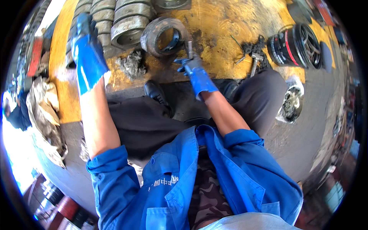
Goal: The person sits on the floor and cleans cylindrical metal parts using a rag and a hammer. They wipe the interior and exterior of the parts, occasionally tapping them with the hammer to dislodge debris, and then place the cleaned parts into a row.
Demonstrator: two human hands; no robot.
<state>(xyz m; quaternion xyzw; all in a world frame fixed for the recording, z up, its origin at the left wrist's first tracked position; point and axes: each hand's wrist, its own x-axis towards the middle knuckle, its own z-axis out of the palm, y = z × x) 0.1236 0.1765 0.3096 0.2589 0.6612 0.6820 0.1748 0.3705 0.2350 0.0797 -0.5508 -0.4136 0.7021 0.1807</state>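
Note:
My left hand (pixel 89 51), in a blue rubber glove, reaches to the far left over the end of several rows of thick metal rings (pixel 132 27). Its fingers look stretched out, and nothing shows in them. In my right hand (pixel 194 73), also gloved, a short grey metal rod (pixel 189 50) sticks up from the grip; its lower part is hidden. Just beyond and left of that hand, a single wide metal ring (pixel 151 38) rests on the stained yellow worktop (pixel 214 23). Parts of its inner face look shiny.
A grey clump of dirty fibres (pixel 132 65) lies between my hands. To the right are a hammer (pixel 255 63), dark rags (pixel 255 46) and a black bucket (pixel 285 48) holding rings. A pale container of fibres (pixel 291 101) sits beside my knee; soiled cloth (pixel 46 111) hangs at left.

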